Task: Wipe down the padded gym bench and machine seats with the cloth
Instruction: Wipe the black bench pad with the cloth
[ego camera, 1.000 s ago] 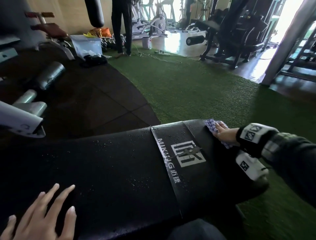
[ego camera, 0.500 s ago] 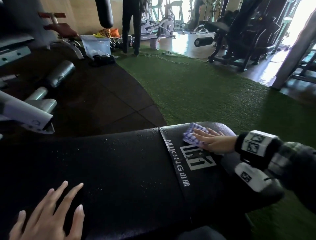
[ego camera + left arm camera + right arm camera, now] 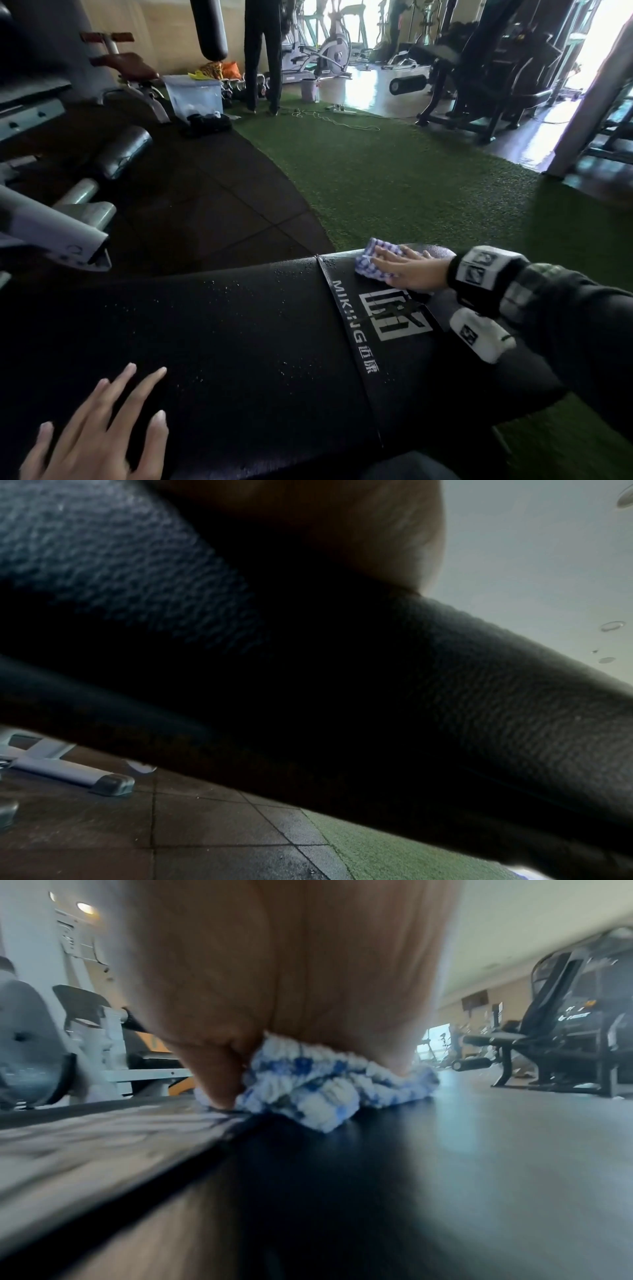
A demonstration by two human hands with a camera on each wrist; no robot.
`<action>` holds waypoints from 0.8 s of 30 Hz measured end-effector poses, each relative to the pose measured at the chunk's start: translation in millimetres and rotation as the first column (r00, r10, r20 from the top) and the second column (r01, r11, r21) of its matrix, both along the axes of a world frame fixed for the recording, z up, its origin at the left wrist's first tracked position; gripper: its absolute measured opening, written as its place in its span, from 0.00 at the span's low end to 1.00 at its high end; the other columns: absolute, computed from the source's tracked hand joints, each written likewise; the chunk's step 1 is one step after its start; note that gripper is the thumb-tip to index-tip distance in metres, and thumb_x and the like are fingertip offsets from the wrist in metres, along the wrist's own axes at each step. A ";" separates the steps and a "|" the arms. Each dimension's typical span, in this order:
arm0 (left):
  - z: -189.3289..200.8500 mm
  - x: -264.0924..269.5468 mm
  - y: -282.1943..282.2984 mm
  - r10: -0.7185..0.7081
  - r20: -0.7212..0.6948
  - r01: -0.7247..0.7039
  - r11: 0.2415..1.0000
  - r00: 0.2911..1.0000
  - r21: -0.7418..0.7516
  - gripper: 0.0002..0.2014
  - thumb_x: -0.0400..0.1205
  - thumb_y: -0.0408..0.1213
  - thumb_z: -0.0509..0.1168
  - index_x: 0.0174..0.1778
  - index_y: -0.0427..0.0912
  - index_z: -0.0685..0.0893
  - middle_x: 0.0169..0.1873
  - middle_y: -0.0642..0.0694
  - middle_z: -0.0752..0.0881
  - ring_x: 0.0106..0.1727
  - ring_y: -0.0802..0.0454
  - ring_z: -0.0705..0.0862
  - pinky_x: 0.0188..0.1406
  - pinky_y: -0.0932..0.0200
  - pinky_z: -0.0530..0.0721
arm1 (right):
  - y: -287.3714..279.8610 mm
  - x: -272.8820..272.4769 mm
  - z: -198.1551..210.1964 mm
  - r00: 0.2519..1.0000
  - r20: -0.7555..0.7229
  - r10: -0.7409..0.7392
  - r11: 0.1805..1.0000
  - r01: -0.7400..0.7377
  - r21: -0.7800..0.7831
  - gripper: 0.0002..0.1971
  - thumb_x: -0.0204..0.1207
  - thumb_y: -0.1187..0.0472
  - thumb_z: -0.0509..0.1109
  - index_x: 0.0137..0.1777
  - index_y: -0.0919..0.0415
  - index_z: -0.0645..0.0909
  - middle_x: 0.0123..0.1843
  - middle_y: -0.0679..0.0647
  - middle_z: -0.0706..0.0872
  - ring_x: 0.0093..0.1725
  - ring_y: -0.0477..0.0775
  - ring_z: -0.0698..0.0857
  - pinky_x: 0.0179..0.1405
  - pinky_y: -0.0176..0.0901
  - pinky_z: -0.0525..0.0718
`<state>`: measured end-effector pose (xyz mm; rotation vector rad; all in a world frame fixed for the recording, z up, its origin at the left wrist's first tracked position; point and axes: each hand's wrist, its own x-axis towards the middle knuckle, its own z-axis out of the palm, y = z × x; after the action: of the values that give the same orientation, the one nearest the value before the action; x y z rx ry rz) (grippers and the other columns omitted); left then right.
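Note:
A black padded bench (image 3: 239,342) with a white logo fills the lower head view, dotted with water droplets. My right hand (image 3: 407,270) lies flat with straight fingers on a blue-and-white checked cloth (image 3: 370,262), pressing it onto the pad's far edge beside the logo. The right wrist view shows the cloth (image 3: 308,1093) bunched under the palm on the bench (image 3: 445,1164). My left hand (image 3: 102,431) rests flat with spread fingers on the near left of the pad. The left wrist view shows only the pad's textured edge (image 3: 479,683).
Grey machine arms and roller pads (image 3: 123,150) stand at the left over dark rubber tiles. Green turf (image 3: 411,178) stretches beyond the bench. A person's legs (image 3: 262,54), a clear bin (image 3: 193,94), a cable and black machines (image 3: 479,75) are at the back.
My right hand has slid the cloth leftward along the pad's far edge, from the end toward the logo. The left hand has stayed on the pad.

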<state>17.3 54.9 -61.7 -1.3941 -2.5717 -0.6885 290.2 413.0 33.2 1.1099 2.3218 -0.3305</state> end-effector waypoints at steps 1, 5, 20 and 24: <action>-1.8 -0.6 0.3 -0.002 -0.002 0.002 1.000 1.000 0.001 0.28 0.76 0.58 0.48 0.72 0.60 0.75 0.76 0.54 0.72 0.78 0.43 0.68 0.70 0.25 0.67 | -1.7 12.2 -2.4 0.999 0.003 0.046 0.999 -0.046 -0.023 0.26 0.87 0.48 0.43 0.80 0.36 0.34 0.82 0.44 0.29 0.81 0.60 0.32 0.77 0.69 0.37; -4.3 -2.9 0.3 0.005 -0.009 -0.005 1.000 1.000 -0.005 0.28 0.76 0.58 0.48 0.72 0.61 0.75 0.77 0.55 0.71 0.78 0.43 0.68 0.70 0.25 0.67 | 12.7 55.9 -1.1 0.997 -0.048 -0.063 0.997 0.061 -0.055 0.27 0.86 0.48 0.46 0.81 0.40 0.38 0.81 0.44 0.30 0.81 0.55 0.31 0.80 0.60 0.35; 0.3 -5.3 -0.8 0.031 0.011 -0.030 0.996 0.999 -0.084 0.28 0.74 0.59 0.49 0.73 0.68 0.70 0.77 0.56 0.71 0.78 0.46 0.68 0.70 0.26 0.68 | -14.3 15.6 5.5 0.993 -0.004 0.119 0.992 -0.119 -0.028 0.26 0.87 0.50 0.44 0.79 0.35 0.36 0.82 0.45 0.30 0.81 0.57 0.34 0.79 0.67 0.39; 6.6 0.7 -0.2 0.055 0.009 -0.054 0.995 0.998 -0.089 0.28 0.74 0.59 0.48 0.73 0.68 0.71 0.76 0.56 0.71 0.78 0.47 0.68 0.70 0.26 0.69 | -5.6 61.5 1.3 0.999 -0.047 0.007 0.999 -0.009 -0.034 0.24 0.84 0.44 0.46 0.68 0.27 0.32 0.77 0.38 0.27 0.81 0.54 0.32 0.81 0.60 0.38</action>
<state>17.9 54.7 -55.1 -1.3424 -2.6690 -0.5825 351.7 407.4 34.5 1.0869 2.3520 -0.3952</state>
